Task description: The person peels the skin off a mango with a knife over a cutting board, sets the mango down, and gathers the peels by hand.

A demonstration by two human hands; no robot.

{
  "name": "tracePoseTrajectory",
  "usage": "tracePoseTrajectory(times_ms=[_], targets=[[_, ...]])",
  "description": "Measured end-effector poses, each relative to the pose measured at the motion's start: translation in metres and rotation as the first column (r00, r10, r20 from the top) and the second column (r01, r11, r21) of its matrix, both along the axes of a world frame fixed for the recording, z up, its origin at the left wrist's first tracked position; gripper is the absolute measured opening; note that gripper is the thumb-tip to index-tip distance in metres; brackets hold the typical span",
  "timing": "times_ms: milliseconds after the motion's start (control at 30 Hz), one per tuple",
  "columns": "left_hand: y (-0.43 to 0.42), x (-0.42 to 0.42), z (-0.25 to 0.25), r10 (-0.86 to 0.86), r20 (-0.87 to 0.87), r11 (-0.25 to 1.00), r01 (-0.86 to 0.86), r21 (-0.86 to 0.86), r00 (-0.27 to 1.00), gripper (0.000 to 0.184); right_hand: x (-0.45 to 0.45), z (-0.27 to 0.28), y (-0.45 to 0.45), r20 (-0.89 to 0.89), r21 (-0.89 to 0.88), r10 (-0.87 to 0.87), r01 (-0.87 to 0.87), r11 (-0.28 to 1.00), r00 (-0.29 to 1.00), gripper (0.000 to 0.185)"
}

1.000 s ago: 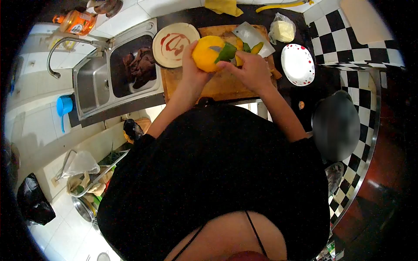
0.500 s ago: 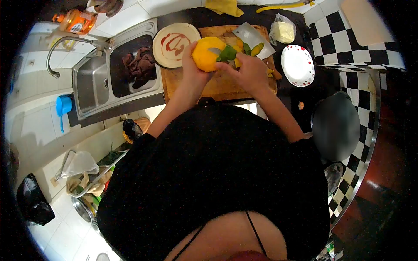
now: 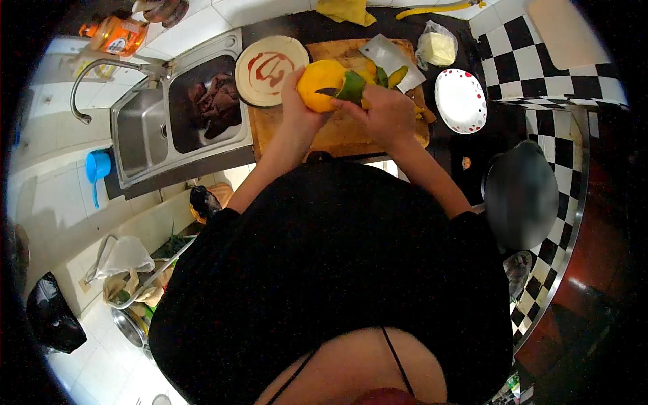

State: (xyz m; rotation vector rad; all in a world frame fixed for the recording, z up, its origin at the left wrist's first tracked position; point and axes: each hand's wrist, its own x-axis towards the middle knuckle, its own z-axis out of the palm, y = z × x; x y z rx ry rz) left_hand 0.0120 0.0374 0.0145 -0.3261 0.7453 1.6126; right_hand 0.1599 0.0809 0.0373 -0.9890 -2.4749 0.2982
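Note:
My left hand (image 3: 302, 108) is wrapped round the left side of a large yellow fruit (image 3: 321, 82), held above a wooden cutting board (image 3: 331, 138). Green peel (image 3: 350, 87) curls away at the fruit's right side. A small grey blade shows against the fruit beside the peel. My right hand (image 3: 386, 113) is closed there on what looks like a knife, its handle hidden by the fingers. Beyond that hand, yellow-green peel strips (image 3: 398, 76) lie by a wide metal cleaver blade (image 3: 385, 52). Left of the fruit is a round plate with red smears (image 3: 271, 71).
A double sink (image 3: 143, 138) with dark cloth-like material (image 3: 216, 104) is at left. Right of the board are a red-dotted white plate (image 3: 461, 101), a bagged pale block (image 3: 437, 48) and a dark pan (image 3: 521, 196). A yellow cloth (image 3: 345, 11) lies behind.
The green peel and the blade have shifted slightly over the fruit, with more of the blade showing. My right hand has turned a little; my left hand keeps its hold.

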Motion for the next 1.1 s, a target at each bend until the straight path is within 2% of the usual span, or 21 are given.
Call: tracePoseTrajectory(times_ms=[100, 167, 200, 267, 300, 333, 367, 400, 467, 500, 533, 600, 633, 700, 733, 800, 833, 867, 900, 933, 1100], targets=[[0.001, 0.0, -0.007, 0.024, -0.039, 1.0, -0.024, 0.012, 0.999, 0.039, 0.0, 0.003, 0.0, -0.035, 0.092, 0.088, -0.084, 0.992, 0.996, 0.055], [0.002, 0.002, -0.01, 0.043, -0.079, 0.999, -0.041, 0.031, 0.996, 0.039, -0.002, 0.012, 0.001, -0.179, 0.17, 0.24, -0.211, 0.963, 0.954, 0.051], [0.0, 0.005, 0.002, 0.059, -0.178, 0.998, -0.055, 0.027, 0.982, 0.04, -0.002, 0.011, 0.003, -0.179, 0.172, 0.238, -0.208, 0.963, 0.955, 0.051], [0.001, 0.004, 0.005, 0.077, -0.272, 0.997, -0.074, 0.023, 0.959, 0.04, 0.0, 0.007, 0.012, -0.346, 0.042, 0.175, -0.172, 0.984, 0.922, 0.047], [0.003, -0.003, -0.003, 0.05, -0.142, 0.999, -0.049, 0.013, 0.989, 0.04, 0.002, 0.006, 0.017, -0.398, -0.004, 0.152, -0.167, 0.986, 0.905, 0.046], [0.005, -0.01, -0.011, 0.027, -0.013, 1.0, -0.027, 0.007, 1.0, 0.04, 0.007, 0.005, 0.025, -0.471, -0.247, -0.011, -0.12, 0.961, 0.882, 0.045], [0.006, -0.016, -0.02, 0.009, 0.002, 0.999, -0.009, 0.031, 1.0, 0.04, 0.009, 0.004, 0.033, -0.5, -0.478, -0.184, -0.093, 0.873, 0.846, 0.045], [0.006, -0.018, -0.022, 0.018, -0.002, 0.999, -0.018, 0.03, 1.0, 0.04, 0.012, 0.004, 0.039, -0.503, -0.479, -0.177, -0.102, 0.872, 0.846, 0.045], [0.006, -0.017, -0.025, 0.02, 0.037, 0.998, -0.023, 0.066, 0.999, 0.04, 0.017, 0.002, 0.048, -0.515, -0.744, -0.321, -0.228, 0.628, 0.795, 0.046], [0.006, -0.018, -0.028, 0.021, 0.037, 0.998, -0.024, 0.065, 0.999, 0.04, 0.018, -0.005, 0.05, -0.511, -0.795, -0.361, -0.269, 0.543, 0.78, 0.048], [0.006, -0.018, -0.03, 0.012, 0.066, 0.996, -0.018, 0.083, 0.998, 0.04, 0.02, -0.017, 0.055, -0.509, -0.797, -0.362, -0.268, 0.542, 0.781, 0.048], [0.004, -0.018, -0.029, 0.004, 0.094, 0.995, -0.013, 0.097, 0.996, 0.041, 0.023, -0.044, 0.064, -0.378, -0.918, -0.477, -0.257, 0.301, 0.793, 0.048], [0.003, -0.017, -0.023, 0.004, 0.06, 0.997, -0.008, 0.073, 0.998, 0.041, 0.022, -0.055, 0.065, -0.377, -0.919, -0.478, -0.256, 0.299, 0.794, 0.048], [0.002, -0.015, -0.024, -0.005, 0.034, 0.999, 0.003, 0.045, 0.999, 0.042, 0.026, -0.07, 0.067, -0.277, -0.917, -0.67, -0.397, -0.03, 0.689, 0.047], [0.001, -0.02, -0.031, -0.029, -0.002, 0.996, 0.029, 0.084, 1.0, 0.041, 0.029, -0.075, 0.068, -0.27, -0.92, -0.675, -0.391, -0.031, 0.687, 0.047], [-0.001, -0.025, -0.044, -0.054, -0.036, 0.991, 0.058, 0.119, 0.998, 0.041, 0.036, -0.084, 0.07, -0.249, -0.808, -0.616, -0.511, -0.294, 0.748, 0.049], [-0.001, -0.025, -0.048, -0.03, -0.236, 0.991, 0.059, 0.118, 0.971, 0.041, 0.04, -0.096, 0.074, -0.279, -0.754, -0.601, -0.558, -0.345, 0.749, 0.051], [-0.002, -0.026, -0.053, -0.027, -0.118, 0.992, 0.041, 0.12, 0.993, 0.041, 0.044, -0.104, 0.074, -0.277, -0.754, -0.603, -0.558, -0.346, 0.748, 0.051], [-0.003, -0.021, -0.028, -0.02, 0.001, 0.993, 0.02, 0.113, 1.0, 0.042, 0.045, -0.106, 0.074, -0.328, -0.696, -0.605, -0.618, -0.365, 0.726, 0.049], [-0.004, -0.02, -0.023, -0.021, 0.001, 0.994, 0.021, 0.111, 1.0, 0.042, 0.046, -0.107, 0.073, -0.376, -0.632, -0.609, -0.674, -0.383, 0.699, 0.048], [-0.004, -0.017, -0.018, -0.09, 0.041, 0.975, 0.08, 0.206, 0.995, 0.042, 0.042, -0.113, 0.069, -0.355, -0.632, -0.59, -0.651, -0.42, 0.725, 0.044]])
